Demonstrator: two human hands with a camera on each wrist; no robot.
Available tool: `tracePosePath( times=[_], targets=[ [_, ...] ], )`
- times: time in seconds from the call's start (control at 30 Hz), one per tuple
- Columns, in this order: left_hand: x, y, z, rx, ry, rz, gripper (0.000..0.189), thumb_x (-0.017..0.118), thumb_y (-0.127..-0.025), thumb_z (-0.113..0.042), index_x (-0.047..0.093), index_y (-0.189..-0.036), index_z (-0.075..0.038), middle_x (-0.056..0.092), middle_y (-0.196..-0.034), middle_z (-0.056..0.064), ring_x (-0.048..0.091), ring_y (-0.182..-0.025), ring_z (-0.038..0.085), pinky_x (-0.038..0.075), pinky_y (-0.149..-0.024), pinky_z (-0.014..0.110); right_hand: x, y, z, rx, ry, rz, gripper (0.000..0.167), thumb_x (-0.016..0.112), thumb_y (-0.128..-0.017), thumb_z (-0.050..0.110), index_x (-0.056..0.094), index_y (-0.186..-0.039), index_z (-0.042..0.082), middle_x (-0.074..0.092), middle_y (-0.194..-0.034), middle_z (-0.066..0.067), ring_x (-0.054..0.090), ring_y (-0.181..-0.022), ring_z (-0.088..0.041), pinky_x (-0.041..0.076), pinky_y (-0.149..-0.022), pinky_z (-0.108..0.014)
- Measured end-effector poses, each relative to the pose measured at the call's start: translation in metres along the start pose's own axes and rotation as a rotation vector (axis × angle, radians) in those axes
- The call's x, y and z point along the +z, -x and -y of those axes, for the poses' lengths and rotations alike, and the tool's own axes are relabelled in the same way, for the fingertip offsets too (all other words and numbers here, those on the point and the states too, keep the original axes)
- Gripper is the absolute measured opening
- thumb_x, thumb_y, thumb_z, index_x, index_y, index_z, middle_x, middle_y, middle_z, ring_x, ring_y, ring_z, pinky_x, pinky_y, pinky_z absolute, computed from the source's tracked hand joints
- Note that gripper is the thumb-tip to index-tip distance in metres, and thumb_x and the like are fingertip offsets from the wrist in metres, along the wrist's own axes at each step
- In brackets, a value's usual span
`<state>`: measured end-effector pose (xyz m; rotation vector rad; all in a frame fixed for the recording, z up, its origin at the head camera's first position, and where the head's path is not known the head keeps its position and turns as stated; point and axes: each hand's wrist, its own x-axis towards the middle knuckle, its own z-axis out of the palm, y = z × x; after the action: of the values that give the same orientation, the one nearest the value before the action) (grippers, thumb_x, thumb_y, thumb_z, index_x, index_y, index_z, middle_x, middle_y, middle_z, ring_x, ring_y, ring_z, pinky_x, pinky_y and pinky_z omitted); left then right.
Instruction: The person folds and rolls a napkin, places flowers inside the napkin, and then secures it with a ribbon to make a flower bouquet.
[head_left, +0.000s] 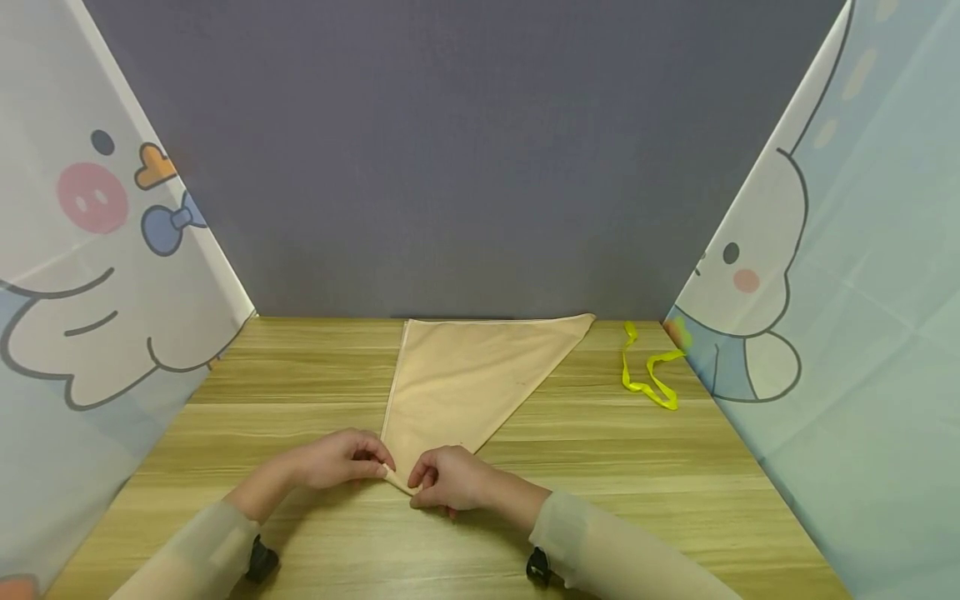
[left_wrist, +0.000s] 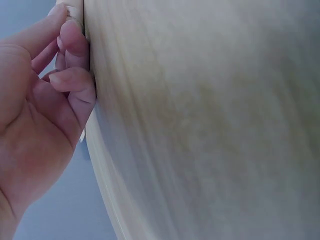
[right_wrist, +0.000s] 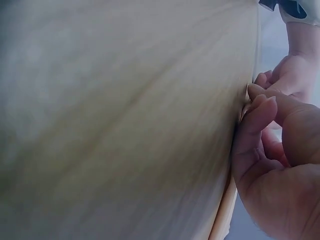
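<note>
Pinching a flat, tapering beige cloth (head_left: 461, 379) are the left grip (head_left: 343, 458) and right grip (head_left: 456, 480).

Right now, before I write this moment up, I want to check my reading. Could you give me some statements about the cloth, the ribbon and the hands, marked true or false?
1. The left hand pinches the near end of the cloth. True.
2. The yellow ribbon lies on the table, apart from the cloth. True.
3. The right hand holds the ribbon. False: it pinches the cloth's near end.
4. The ribbon is left of the cloth. False: it is to the right.
</note>
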<state>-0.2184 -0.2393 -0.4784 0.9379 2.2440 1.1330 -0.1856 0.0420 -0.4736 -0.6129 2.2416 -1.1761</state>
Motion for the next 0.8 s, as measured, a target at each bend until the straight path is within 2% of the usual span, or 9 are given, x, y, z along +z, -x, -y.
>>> tracePosePath(
  times=[0.13,0.37,0.53,0.67,0.8],
  targets=[
    [0.000,-0.002,-0.003,-0.022,0.044,-0.005,0.014,0.067,-0.110,-0.014,0.077,-0.112,-0.005,0.067,-0.088,0.004,0.059,-0.067,0.004,0.050,-0.061,0.021,0.000,0.000,-0.001,-0.007,0.010,-0.018,0.008,0.083,-0.098,0.011,0.075,-0.097,0.013,0.065,-0.069,0.005,0.055,-0.050,-0.009,0.046,-0.044,-0.020],
    [0.000,-0.006,-0.005,-0.083,0.043,-0.028,0.014,0.067,-0.110,-0.016,0.077,-0.111,-0.006,0.066,-0.082,0.003,0.059,-0.062,0.007,0.049,-0.059,0.022,-0.003,0.001,-0.003,-0.021,0.046,-0.044,0.006,0.079,-0.102,0.015,0.079,-0.096,0.015,0.064,-0.064,0.002,0.056,-0.050,-0.009,0.046,-0.045,-0.020],
    [0.001,-0.009,-0.006,-0.126,0.050,-0.044,0.017,0.067,-0.111,-0.020,0.077,-0.107,-0.006,0.064,-0.075,0.000,0.058,-0.058,0.008,0.047,-0.055,0.022,-0.006,-0.001,-0.006,-0.060,0.107,-0.063,0.005,0.077,-0.104,0.017,0.076,-0.099,0.017,0.065,-0.069,0.009,0.058,-0.052,-0.006,0.045,-0.052,-0.018],
    [0.003,-0.013,-0.008,-0.175,0.050,-0.072,0.020,0.070,-0.109,-0.023,0.076,-0.098,-0.007,0.061,-0.071,-0.001,0.056,-0.055,0.009,0.047,-0.054,0.023,-0.008,-0.002,-0.008,-0.085,0.072,-0.062,0.011,0.076,-0.103,0.013,0.071,-0.099,0.021,0.065,-0.071,0.009,0.058,-0.051,-0.007,0.044,-0.052,-0.018],
    [0.003,-0.016,-0.011,-0.212,0.026,-0.091,0.022,0.073,-0.107,-0.023,0.072,-0.093,-0.007,0.059,-0.072,-0.001,0.056,-0.053,0.011,0.047,-0.054,0.023,-0.010,-0.003,-0.008,-0.075,0.043,-0.051,0.010,0.076,-0.103,0.011,0.073,-0.097,0.019,0.067,-0.072,0.008,0.058,-0.051,-0.007,0.043,-0.051,-0.018]
  ],
)
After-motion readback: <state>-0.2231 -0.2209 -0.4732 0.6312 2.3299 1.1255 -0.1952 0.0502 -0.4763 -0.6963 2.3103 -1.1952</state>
